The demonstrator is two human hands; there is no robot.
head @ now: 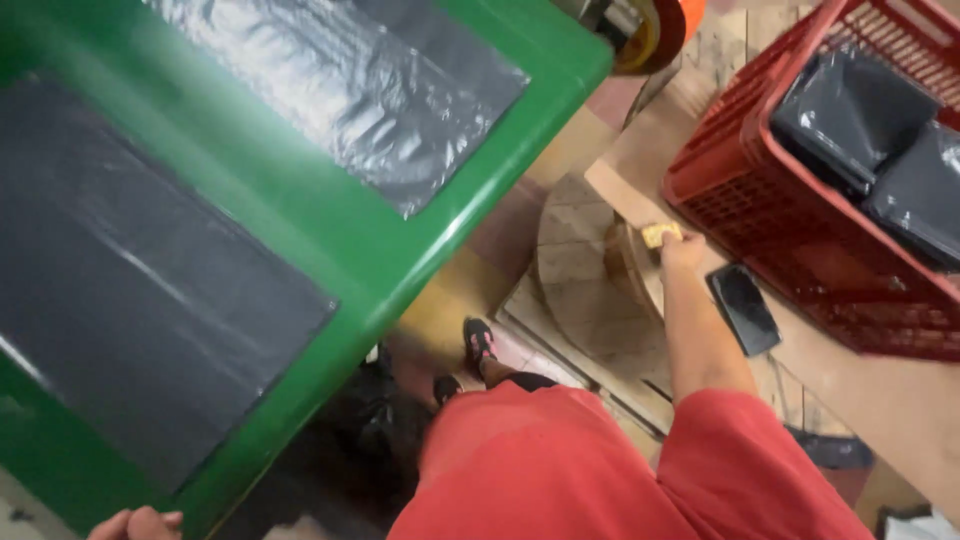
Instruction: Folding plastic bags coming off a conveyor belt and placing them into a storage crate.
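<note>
My right hand (pixel 682 250) reaches down to the floor and is closed on a small yellow object (pixel 660 235), beside a cardboard sheet (pixel 640 170). My left hand (pixel 135 523) grips the near edge of a green table (pixel 330 230) at the bottom left. Two black plastic sheets (pixel 140 290) lie flat on the tabletop. My red sleeve and red shorts fill the bottom centre.
A red plastic crate (pixel 800 220) with black bags inside stands on the floor at the right. A black phone (pixel 744 308) lies next to it. Round and flat wooden boards (pixel 585 285) lie under my arm. My foot in a dark shoe (pixel 480 340) rests beside the table.
</note>
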